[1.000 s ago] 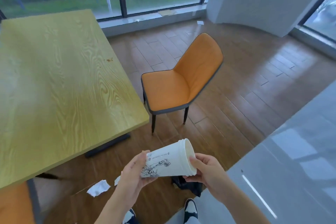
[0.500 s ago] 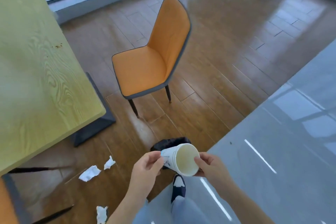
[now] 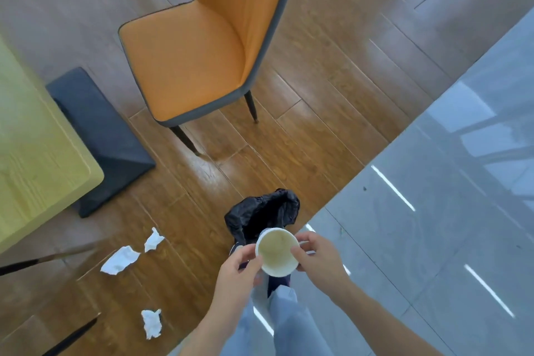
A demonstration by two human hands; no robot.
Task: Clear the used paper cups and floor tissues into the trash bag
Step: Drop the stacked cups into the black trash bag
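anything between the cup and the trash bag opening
Nothing visible. Both hands, left hand and right hand, hold the paper cup just above the black trash bag, whose mouth gapes open on the floor.

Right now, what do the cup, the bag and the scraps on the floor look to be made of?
Cup, held by the left hand and right hand: likely paper, matte white, with a rolled rim and a stained inside. Bag: thin black plastic film by the look, crinkled and faintly shiny. Scraps: soft white tissue, crumpled, with torn-looking edges.
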